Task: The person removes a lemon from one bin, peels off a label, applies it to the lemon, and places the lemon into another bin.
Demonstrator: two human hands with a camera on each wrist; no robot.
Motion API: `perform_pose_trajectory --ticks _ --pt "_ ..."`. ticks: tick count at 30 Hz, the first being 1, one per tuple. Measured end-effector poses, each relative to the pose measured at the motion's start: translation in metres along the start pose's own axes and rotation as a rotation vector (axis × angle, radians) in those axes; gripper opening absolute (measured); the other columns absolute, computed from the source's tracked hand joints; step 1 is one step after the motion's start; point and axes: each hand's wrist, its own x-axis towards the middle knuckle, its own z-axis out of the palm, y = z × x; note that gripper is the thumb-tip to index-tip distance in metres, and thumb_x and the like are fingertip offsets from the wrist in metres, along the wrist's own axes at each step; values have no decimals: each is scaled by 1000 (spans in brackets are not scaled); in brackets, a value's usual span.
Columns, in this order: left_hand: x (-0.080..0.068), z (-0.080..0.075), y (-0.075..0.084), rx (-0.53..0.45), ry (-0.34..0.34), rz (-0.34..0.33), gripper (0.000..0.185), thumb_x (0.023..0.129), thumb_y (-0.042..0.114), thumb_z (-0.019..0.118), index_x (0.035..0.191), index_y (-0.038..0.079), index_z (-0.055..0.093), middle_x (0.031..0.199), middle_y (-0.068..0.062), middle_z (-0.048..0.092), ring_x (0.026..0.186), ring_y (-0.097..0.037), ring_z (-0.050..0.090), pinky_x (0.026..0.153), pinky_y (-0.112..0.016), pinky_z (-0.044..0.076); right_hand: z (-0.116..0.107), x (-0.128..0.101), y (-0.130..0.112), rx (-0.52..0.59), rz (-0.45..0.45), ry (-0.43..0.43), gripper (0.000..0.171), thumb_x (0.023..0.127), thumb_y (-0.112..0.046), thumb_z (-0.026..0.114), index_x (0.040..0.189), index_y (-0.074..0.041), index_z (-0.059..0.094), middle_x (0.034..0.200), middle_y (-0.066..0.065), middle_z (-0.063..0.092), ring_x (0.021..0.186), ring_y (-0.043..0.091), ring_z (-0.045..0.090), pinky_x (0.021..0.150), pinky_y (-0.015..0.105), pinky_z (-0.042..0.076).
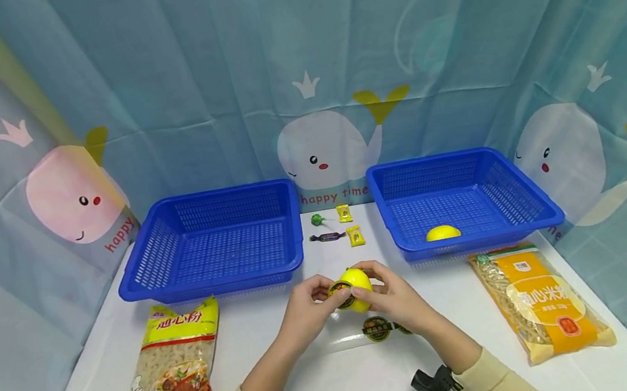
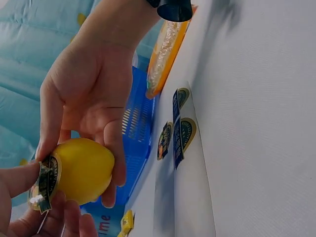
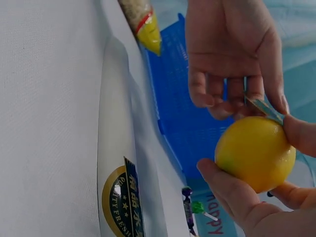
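A yellow lemon (image 1: pixel 355 286) is held above the white table (image 1: pixel 343 382), cupped between the fingertips of both hands so that its skin is exposed for labelling. The right hand (image 1: pixel 399 297) is curled round the fruit from the far side and below, giving it a steady seat. The left hand (image 1: pixel 307 309) pinches a round sticker (image 2: pixel 47 180) between thumb and fingers and presses it to the lemon's end nearest that thumb; one edge of the sticker is not yet flat on the skin. A clear backing sheet (image 1: pixel 366 336) with more stickers (image 1: pixel 379 328) lies flat on the table just below the fingers, probably kept there for easy reach. Beyond the fingertips two blue baskets (image 1: pixel 216 238) stand side by side; in the right basket (image 1: pixel 467 195) a second lemon (image 1: pixel 442 233) rests. Small sweets (image 1: pixel 336 227) lie between the baskets. A pasta bag (image 1: pixel 173 361) lies outward of the left hand, a noodle bag (image 1: pixel 542 299) outward of the right.
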Motion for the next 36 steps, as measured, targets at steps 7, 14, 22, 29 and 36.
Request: perform_pose_trajectory --ticks 7,14,22,29,36 --pt "-1 2 -2 29 5 20 28 91 34 75 91 7 70 89 -4 71 83 -16 64 66 -25 54 1 -2 -1 -86 -28 76 48 99 -31 65 141 -10 54 135 14 61 125 31 59 96 37 56" --pt "-3 3 -1 82 43 47 28 89 40 76 87 13 68 97 -2 69 95 -19 66 71 -27 57 2 -3 -2 -57 -43 45 51 101 -30 62 145 -6 51 140 18 59 128 35 58 90 30 58" --pt "-5 0 2 70 42 17 28 89 38 77 88 12 68 109 -7 70 95 -24 70 73 -32 60 1 -4 -1 -29 -56 -9 54 103 -28 60 146 1 47 138 24 59 114 30 67 85 30 60" --pt "-5 -3 6 39 13 -6 26 87 37 79 89 14 69 110 -6 71 88 -21 70 71 -32 58 -2 -6 -6 64 -53 -62 56 104 -27 58 148 4 43 139 26 58 110 22 69 88 34 60" --pt "-3 -6 8 -51 4 5 24 88 32 79 89 10 68 109 -7 70 87 -20 72 72 -32 57 -6 -4 -9 176 -37 -96 56 106 -23 54 148 9 39 138 31 56 111 20 69 92 39 58"
